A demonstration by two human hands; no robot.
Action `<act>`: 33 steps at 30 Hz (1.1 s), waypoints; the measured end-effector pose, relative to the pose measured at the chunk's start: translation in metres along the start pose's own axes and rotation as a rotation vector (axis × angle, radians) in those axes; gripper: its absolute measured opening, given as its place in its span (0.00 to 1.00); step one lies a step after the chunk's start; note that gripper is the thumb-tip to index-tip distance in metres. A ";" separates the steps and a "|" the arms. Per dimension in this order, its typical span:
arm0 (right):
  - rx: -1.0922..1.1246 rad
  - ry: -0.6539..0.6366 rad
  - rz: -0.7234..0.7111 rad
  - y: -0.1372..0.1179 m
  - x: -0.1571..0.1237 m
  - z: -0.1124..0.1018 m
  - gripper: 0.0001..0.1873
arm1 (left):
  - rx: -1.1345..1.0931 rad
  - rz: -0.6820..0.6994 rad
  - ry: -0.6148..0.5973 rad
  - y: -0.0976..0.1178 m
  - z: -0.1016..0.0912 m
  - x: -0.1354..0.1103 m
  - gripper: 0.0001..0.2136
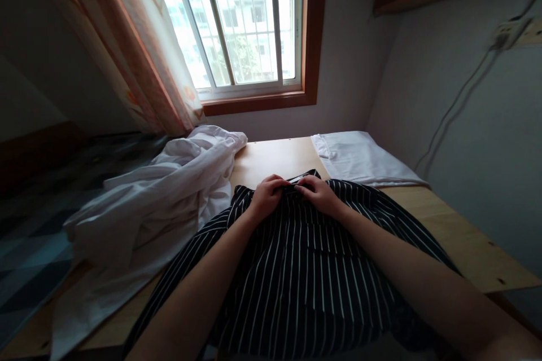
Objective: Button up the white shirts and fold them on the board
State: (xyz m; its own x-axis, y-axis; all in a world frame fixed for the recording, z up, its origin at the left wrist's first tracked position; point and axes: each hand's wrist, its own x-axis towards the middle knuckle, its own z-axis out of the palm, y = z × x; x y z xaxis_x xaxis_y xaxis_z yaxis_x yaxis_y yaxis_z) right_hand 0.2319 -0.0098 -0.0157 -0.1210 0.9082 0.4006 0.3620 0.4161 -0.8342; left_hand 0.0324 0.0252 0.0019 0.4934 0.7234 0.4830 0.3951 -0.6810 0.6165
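Note:
A black shirt with thin white stripes [305, 271] lies spread on the wooden table [275, 158], its collar end pointing toward the window. My left hand [266, 194] and my right hand [319, 193] sit side by side at the collar, fingers curled and pinching the striped fabric there. Both forearms rest over the shirt's body.
A crumpled heap of white cloth [156, 203] covers the table's left part and hangs over its edge. A folded white garment [359, 158] lies at the far right corner. A window [237, 22] with a curtain [139, 45] is ahead; a cable [457, 101] runs down the right wall.

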 end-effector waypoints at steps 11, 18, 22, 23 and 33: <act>0.404 -0.019 0.274 0.013 0.004 0.004 0.24 | -0.194 -0.035 -0.171 -0.014 -0.004 0.002 0.11; 0.428 -0.042 0.299 0.011 0.004 0.002 0.24 | -0.131 0.020 -0.159 -0.014 0.001 0.003 0.10; 0.402 -0.045 0.281 0.011 0.003 0.003 0.23 | -0.082 0.021 -0.126 -0.012 0.003 0.001 0.10; 0.399 -0.048 0.281 0.011 0.003 0.003 0.23 | -0.063 0.014 -0.115 -0.011 0.004 0.000 0.10; 0.345 -0.052 0.273 0.008 0.004 0.003 0.22 | 0.271 -0.026 -0.070 0.006 0.006 0.000 0.08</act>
State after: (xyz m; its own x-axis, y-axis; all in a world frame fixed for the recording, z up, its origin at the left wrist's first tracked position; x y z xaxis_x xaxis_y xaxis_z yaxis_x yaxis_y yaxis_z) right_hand 0.2310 -0.0028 -0.0218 -0.1132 0.9843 0.1354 0.0589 0.1427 -0.9880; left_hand 0.0396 0.0203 0.0018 0.5294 0.7375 0.4193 0.5960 -0.6750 0.4349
